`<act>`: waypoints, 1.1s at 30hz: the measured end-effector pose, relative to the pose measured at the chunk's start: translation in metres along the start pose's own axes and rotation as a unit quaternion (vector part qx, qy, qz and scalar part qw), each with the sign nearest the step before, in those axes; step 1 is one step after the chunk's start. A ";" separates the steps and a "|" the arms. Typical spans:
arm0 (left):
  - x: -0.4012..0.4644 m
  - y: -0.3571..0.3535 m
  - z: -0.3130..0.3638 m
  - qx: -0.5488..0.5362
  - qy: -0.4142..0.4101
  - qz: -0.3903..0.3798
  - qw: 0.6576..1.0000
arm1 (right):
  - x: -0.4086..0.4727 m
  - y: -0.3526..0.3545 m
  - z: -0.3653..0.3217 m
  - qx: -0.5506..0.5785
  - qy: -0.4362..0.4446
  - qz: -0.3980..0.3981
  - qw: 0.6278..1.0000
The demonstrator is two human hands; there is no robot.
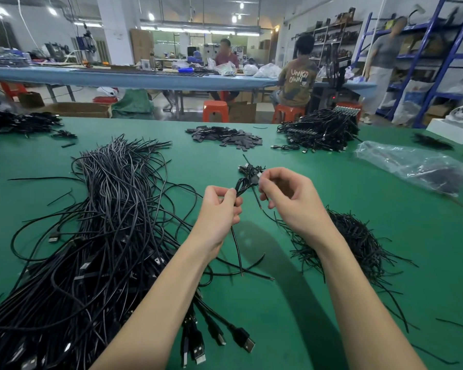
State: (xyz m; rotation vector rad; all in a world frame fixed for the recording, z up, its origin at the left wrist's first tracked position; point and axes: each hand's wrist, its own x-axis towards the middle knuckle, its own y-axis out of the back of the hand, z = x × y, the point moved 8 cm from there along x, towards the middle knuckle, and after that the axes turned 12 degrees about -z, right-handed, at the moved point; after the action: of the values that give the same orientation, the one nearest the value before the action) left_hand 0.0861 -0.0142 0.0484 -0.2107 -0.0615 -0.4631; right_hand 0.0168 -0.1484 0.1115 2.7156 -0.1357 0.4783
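Coiled cable: judged light, limp, springy. Pinched at loop end by left hand, at bound middle by right hand.

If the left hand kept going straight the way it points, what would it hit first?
Likely the heap of small flat black pieces across the green table, though depth is unclear. The left hand grips a looped black cable that would go along.
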 end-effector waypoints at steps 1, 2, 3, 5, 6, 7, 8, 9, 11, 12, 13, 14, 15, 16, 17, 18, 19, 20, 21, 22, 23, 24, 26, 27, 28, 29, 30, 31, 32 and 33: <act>0.000 -0.001 0.001 0.013 -0.005 -0.002 1.000 | 0.001 -0.003 0.000 -0.016 0.002 -0.002 1.000; -0.001 -0.002 0.002 0.026 -0.010 -0.005 1.000 | 0.001 -0.007 0.001 -0.043 0.001 -0.002 0.999; -0.001 -0.003 0.004 0.040 -0.015 -0.008 0.999 | 0.002 -0.010 0.002 -0.075 0.003 0.001 0.997; -0.002 -0.004 0.005 0.064 -0.018 -0.009 0.998 | 0.002 -0.017 0.002 -0.108 0.015 0.010 0.994; -0.002 -0.004 0.005 0.073 -0.017 -0.007 0.997 | 0.002 -0.019 0.002 -0.107 0.021 0.015 0.994; -0.002 -0.003 0.005 0.078 -0.015 -0.005 0.997 | 0.002 -0.020 0.002 -0.105 0.025 0.019 0.994; -0.002 -0.003 0.005 0.081 -0.014 -0.004 0.997 | 0.002 -0.020 0.002 -0.103 0.028 0.020 0.994; -0.002 -0.002 0.005 0.081 -0.013 -0.005 0.997 | 0.002 -0.020 0.003 -0.100 0.028 0.021 0.994; -0.001 -0.003 0.005 0.075 -0.009 -0.009 0.997 | 0.002 -0.018 0.004 -0.097 0.025 0.025 0.995; -0.001 -0.003 0.005 0.070 -0.004 -0.012 0.997 | 0.002 -0.017 0.005 -0.095 0.021 0.028 0.995; 0.000 -0.004 0.004 0.061 0.002 -0.013 0.998 | 0.002 -0.016 0.006 -0.091 0.017 0.029 0.995; 0.001 -0.004 0.002 0.047 0.007 -0.015 0.999 | 0.001 -0.016 0.007 -0.087 0.012 0.028 0.996; 0.002 -0.004 0.001 0.030 0.011 -0.017 0.999 | 0.002 -0.016 0.008 -0.085 0.009 0.026 0.996; 0.002 -0.005 0.000 0.017 0.014 -0.018 1.000 | 0.002 -0.016 0.009 -0.083 0.006 0.024 0.996; 0.002 -0.004 -0.001 0.009 0.017 -0.017 1.000 | 0.002 -0.016 0.009 -0.080 0.005 0.022 0.996; 0.002 -0.004 -0.001 0.005 0.019 -0.015 1.000 | 0.002 -0.016 0.010 -0.077 0.004 0.020 0.997; 0.001 -0.003 -0.001 0.002 0.019 -0.013 1.000 | 0.002 -0.017 0.010 -0.071 0.003 0.016 0.997; 0.001 -0.003 -0.001 -0.004 0.018 -0.011 1.000 | 0.002 -0.018 0.010 -0.064 0.002 0.011 0.998; 0.001 -0.002 -0.001 -0.013 0.018 -0.009 1.000 | 0.003 -0.019 0.011 -0.055 0.000 0.007 0.998; 0.001 -0.002 -0.001 -0.022 0.019 -0.007 1.000 | 0.003 -0.019 0.012 -0.045 -0.002 0.002 0.999; 0.001 -0.002 -0.001 -0.031 0.022 -0.005 0.999 | 0.003 -0.020 0.013 -0.030 -0.006 -0.005 1.000; 0.000 -0.001 -0.001 -0.038 0.024 -0.002 0.999 | 0.003 -0.021 0.016 -0.004 -0.012 -0.013 1.000; 0.000 -0.001 0.000 -0.052 0.025 -0.003 0.998 | 0.002 -0.023 0.024 0.085 -0.036 -0.033 0.995; -0.001 -0.002 0.001 -0.057 0.024 -0.007 0.998 | 0.001 -0.024 0.029 0.140 -0.052 -0.043 0.988; -0.001 -0.004 0.002 -0.063 0.021 -0.011 0.998 | 0.000 -0.025 0.034 0.204 -0.070 -0.051 0.975; -0.001 -0.005 0.003 -0.067 0.017 -0.015 0.997 | -0.002 -0.028 0.039 0.272 -0.090 -0.061 0.956; -0.002 -0.006 0.004 -0.069 0.014 -0.016 0.997 | -0.003 -0.031 0.043 0.330 -0.110 -0.072 0.935; -0.003 -0.006 0.005 -0.066 0.012 -0.014 0.998 | -0.005 -0.035 0.047 0.369 -0.126 -0.080 0.917; -0.003 -0.006 0.006 -0.061 0.009 -0.011 0.998 | -0.006 -0.037 0.051 0.391 -0.139 -0.084 0.906; -0.004 -0.006 0.007 -0.058 0.005 -0.010 0.998 | -0.007 -0.038 0.054 0.404 -0.148 -0.081 0.899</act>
State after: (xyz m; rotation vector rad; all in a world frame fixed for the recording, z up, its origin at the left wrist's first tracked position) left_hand 0.0803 -0.0161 0.0556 -0.3216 -0.0272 -0.4879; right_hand 0.0328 -0.1339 0.0491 3.5613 0.2756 0.0509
